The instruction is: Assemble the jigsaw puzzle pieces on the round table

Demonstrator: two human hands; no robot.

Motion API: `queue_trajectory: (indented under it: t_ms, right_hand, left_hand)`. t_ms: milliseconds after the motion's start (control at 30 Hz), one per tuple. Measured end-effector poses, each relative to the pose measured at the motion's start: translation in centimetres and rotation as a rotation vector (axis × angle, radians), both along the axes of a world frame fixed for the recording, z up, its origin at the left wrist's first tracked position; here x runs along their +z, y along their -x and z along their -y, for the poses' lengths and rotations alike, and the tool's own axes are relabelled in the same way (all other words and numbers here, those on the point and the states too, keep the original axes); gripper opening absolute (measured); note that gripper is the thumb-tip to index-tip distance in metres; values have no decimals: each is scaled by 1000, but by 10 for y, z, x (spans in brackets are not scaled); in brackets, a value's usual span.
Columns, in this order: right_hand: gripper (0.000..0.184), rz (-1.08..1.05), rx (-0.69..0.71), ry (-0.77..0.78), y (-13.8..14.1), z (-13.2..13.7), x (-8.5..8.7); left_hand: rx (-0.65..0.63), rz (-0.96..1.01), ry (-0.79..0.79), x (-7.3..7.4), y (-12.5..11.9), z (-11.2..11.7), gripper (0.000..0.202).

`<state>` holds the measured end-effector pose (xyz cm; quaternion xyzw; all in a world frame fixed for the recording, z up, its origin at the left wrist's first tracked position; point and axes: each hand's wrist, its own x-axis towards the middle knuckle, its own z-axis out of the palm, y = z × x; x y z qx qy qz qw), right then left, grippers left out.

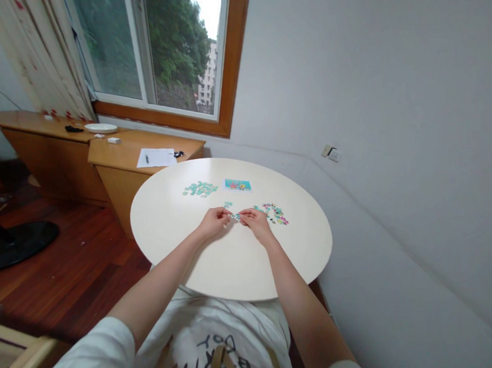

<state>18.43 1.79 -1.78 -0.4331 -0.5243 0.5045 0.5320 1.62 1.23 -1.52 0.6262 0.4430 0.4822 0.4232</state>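
Both hands meet over the middle of a round white table (232, 266). Between their fingertips is a small cluster of jigsaw puzzle pieces (235, 217). My left hand (215, 221) pinches its left end, and my right hand (257, 222) pinches the right end. Just beyond the fingers lies a small light-teal group of pieces (228, 204). A pile of teal pieces (200, 189) is spread at the left. Multicoloured pieces (274, 212) lie scattered to the right of my right hand. Behind them rests a teal picture card (237, 185) with pink and yellow figures.
A wooden desk (127, 138) adjoins the table at the back left, bearing a paper sheet (156, 157), a white plate (101, 127) and small items. A wall with a socket (335, 155) is on the right. A black round stand base (21, 245) sits on the floor.
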Motion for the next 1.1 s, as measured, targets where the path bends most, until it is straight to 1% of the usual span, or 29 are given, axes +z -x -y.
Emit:
queue_trajectory:
  t_ms: [267, 500, 633, 1100]
  right_hand:
    - [26, -4, 37, 11, 0, 2, 0]
    - [24, -10, 59, 18, 0, 4, 3]
    - [22, -6, 61, 7, 0, 5, 4]
    - [25, -15, 57, 36, 0, 5, 6]
  left_hand:
    - [-39, -33, -2, 1, 0, 3, 15]
    - [-7, -82, -26, -2, 1, 1, 17]
    - [-4, -95, -44, -2, 0, 2, 15]
    - [10, -122, -69, -4, -1, 0, 16]
